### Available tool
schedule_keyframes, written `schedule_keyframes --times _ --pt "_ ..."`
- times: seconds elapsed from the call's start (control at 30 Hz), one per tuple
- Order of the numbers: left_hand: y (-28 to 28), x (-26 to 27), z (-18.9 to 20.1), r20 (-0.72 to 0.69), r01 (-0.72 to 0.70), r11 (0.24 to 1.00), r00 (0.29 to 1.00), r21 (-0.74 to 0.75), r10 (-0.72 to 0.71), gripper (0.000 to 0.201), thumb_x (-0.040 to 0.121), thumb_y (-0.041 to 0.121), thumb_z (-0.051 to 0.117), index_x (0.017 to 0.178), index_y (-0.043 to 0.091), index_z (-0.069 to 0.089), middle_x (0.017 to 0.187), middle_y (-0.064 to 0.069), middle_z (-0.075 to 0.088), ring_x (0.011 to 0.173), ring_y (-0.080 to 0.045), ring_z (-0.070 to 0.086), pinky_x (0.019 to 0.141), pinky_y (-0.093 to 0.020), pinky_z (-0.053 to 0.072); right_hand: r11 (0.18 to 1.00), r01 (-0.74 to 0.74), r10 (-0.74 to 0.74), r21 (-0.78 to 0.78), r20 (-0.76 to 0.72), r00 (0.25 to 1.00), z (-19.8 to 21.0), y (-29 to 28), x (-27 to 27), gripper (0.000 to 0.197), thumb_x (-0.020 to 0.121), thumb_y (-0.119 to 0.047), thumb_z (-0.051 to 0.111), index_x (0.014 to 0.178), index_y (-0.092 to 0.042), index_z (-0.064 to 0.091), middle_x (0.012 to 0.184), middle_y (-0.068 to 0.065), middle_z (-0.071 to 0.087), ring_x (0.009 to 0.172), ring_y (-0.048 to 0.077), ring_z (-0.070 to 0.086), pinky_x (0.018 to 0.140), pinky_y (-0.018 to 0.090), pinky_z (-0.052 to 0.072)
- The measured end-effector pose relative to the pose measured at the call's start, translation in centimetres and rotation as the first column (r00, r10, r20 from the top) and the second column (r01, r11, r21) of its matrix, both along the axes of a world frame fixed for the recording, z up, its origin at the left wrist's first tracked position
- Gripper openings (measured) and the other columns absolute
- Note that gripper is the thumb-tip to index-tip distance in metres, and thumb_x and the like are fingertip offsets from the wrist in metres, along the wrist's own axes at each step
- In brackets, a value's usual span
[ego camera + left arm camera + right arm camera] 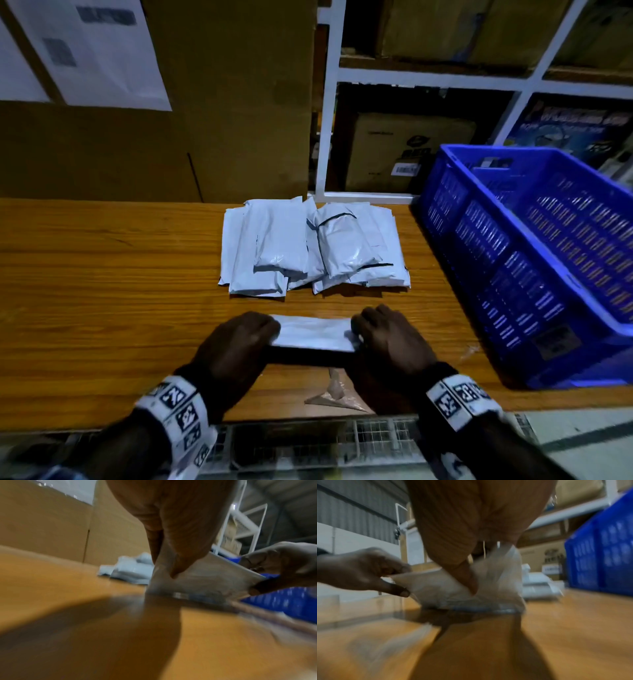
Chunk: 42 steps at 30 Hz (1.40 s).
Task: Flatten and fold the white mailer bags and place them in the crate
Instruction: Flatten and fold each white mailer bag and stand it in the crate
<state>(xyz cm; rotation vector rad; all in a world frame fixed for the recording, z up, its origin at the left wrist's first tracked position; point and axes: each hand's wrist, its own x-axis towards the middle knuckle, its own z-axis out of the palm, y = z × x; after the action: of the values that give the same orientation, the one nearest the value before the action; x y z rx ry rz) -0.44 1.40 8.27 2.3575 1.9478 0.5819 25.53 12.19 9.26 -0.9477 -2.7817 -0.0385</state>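
A folded white mailer bag (315, 334) is held just above the wooden table (102, 308), near its front edge. My left hand (239, 342) pinches its left end and my right hand (390, 335) pinches its right end, thumbs beneath. In the left wrist view the mailer bag (205, 582) stands on its lower edge, with my left hand (173, 555) on the near end and my right hand (281, 569) on the far end. The right wrist view shows the same bag (447, 588), blurred. A pile of white mailer bags (311, 246) lies farther back. The blue crate (534, 253) stands at the right.
Large cardboard boxes (154, 137) form a wall behind the table. White shelving (428, 78) with boxes stands behind the crate. A scrap of clear plastic (335, 394) lies on the table near the front edge, between my wrists.
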Motion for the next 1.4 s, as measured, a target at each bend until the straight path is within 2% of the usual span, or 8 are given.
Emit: schedule_keyframes --times 0.2,0.4,0.53,0.7,0.8,1.07,1.23,1.4 --pt "-2.2 0.3 -4.0 0.115 0.1 0.994 0.989 -0.03 -0.096 0.05 0.068 0.019 0.05 0.112 0.004 0.069 0.118 -0.009 0.066 0.115 -0.021 0.053 0.107 -0.021 0.033 0.987 0.024 -0.02 -0.159 0.028 0.999 -2.4 -3.0 0.1 0.028 0.08 -0.043 0.052 0.097 -0.023 0.061 0.107 0.001 0.058 0.102 0.025 0.055 0.086 0.041 0.043" --pt "0.6 1.9 -5.0 0.093 -0.073 0.994 0.992 -0.076 0.08 0.058 0.099 0.041 0.025 0.146 0.011 0.038 0.154 0.0 0.028 0.145 -0.016 0.02 0.116 -0.016 0.001 0.986 0.074 -0.076 -0.152 -0.007 0.997 -4.9 -3.3 -5.7 0.051 0.088 -0.029 0.044 0.127 -0.001 0.06 0.131 0.017 0.06 0.123 0.031 0.056 0.104 0.045 0.043" --pt "1.4 2.8 -5.9 0.015 -0.09 0.971 0.995 -0.222 0.096 0.059 0.104 0.034 0.013 0.138 0.0 0.047 0.145 -0.015 0.044 0.134 -0.028 0.043 0.115 -0.026 0.009 0.974 0.097 -0.094 -0.204 0.023 0.995 -6.9 -3.8 -7.6 0.064 0.074 -0.019 0.044 0.131 0.007 0.054 0.137 0.024 0.052 0.128 0.036 0.05 0.11 0.048 0.034" --pt "1.3 2.7 -8.2 -0.087 -0.13 0.985 0.989 -0.11 0.12 0.055 0.102 0.032 0.02 0.15 0.007 0.027 0.158 -0.01 0.022 0.146 -0.024 0.021 0.115 -0.034 0.01 0.979 0.068 -0.082 -0.193 -0.063 0.995 -8.3 -4.1 -7.2 0.059 0.1 -0.021 0.01 0.139 0.006 0.045 0.146 0.023 0.042 0.139 0.034 0.036 0.112 0.047 0.021" --pt "1.5 2.8 -8.2 -0.145 -0.141 0.985 0.981 -0.099 0.126 0.056 0.102 0.033 0.017 0.15 0.006 0.029 0.157 -0.012 0.024 0.145 -0.028 0.023 0.114 -0.037 0.013 0.989 0.032 -0.044 -0.143 -0.086 0.995 -9.0 -3.9 -7.0 0.056 0.099 -0.021 0.018 0.139 0.005 0.045 0.147 0.022 0.042 0.139 0.034 0.037 0.113 0.046 0.021" --pt "2.2 3.3 -7.1 -0.154 -0.15 0.981 0.979 -0.12 0.131 0.059 0.102 0.032 0.013 0.134 0.002 0.053 0.143 -0.016 0.047 0.131 -0.03 0.047 0.111 -0.041 0.035 0.986 0.032 -0.056 -0.163 -0.145 0.988 -7.9 -3.3 -6.6 0.057 0.099 -0.021 0.015 0.134 0.006 0.051 0.141 0.022 0.049 0.133 0.034 0.046 0.104 0.051 0.042" --pt "3.1 5.8 -6.3 -0.138 -0.11 0.984 0.986 -0.137 0.091 0.063 0.104 0.036 0.008 0.136 0.003 0.051 0.143 -0.014 0.048 0.133 -0.027 0.046 0.106 -0.042 0.024 0.973 0.175 -0.184 -0.148 -0.05 0.982 -7.5 -2.7 -4.1 0.066 0.08 -0.023 0.032 0.136 0.01 0.046 0.142 0.028 0.044 0.134 0.039 0.043 0.106 0.053 0.039" --pt "3.1 6.3 -7.6 -0.187 -0.096 0.989 0.98 -0.108 0.075 0.055 0.101 0.038 0.022 0.145 0.012 0.042 0.154 -0.009 0.033 0.144 -0.022 0.028 0.11 -0.048 0.021 0.974 0.186 -0.195 -0.129 -0.059 0.979 -9.0 -2.7 -3.6 0.059 0.099 -0.024 0.013 0.142 0.006 0.041 0.15 0.024 0.035 0.14 0.035 0.034 0.114 0.044 0.018"
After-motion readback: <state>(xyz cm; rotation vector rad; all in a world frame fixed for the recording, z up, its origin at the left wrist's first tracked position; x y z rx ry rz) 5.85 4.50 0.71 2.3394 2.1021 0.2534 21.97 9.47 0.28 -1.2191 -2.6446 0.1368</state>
